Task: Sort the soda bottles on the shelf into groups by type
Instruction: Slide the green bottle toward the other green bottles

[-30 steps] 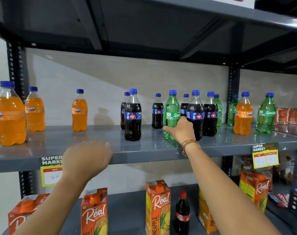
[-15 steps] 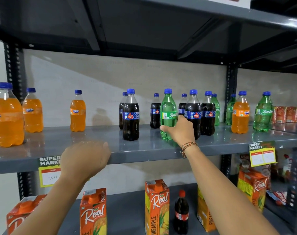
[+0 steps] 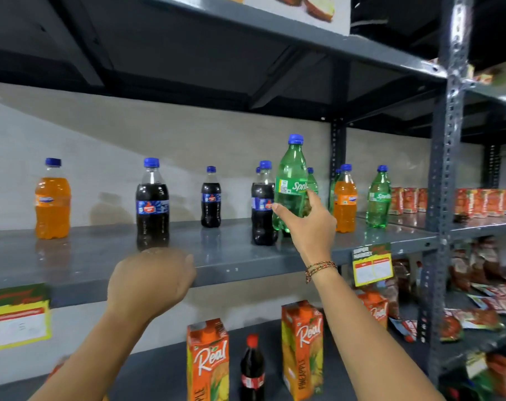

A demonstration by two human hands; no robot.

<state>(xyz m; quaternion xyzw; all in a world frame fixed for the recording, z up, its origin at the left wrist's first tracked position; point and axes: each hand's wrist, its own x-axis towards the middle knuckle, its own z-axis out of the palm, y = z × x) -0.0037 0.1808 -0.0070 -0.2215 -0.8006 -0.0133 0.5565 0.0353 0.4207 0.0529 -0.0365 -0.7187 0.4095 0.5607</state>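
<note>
Your right hand [image 3: 305,224] grips the green Sprite bottle [image 3: 291,183] low on its body, upright, raised off the shelf [image 3: 231,256]. The other Sprite bottle [image 3: 378,198] stands farther right, past the orange bottle [image 3: 345,198]. Your left hand [image 3: 150,280] rests loosely curled at the shelf's edge, holding nothing.

Right hand [image 3: 309,224] gripping green Sprite bottle [image 3: 291,183] — lifted off grey shelf [image 3: 101,256], left hand [image 3: 150,280] curled at shelf edge
</note>
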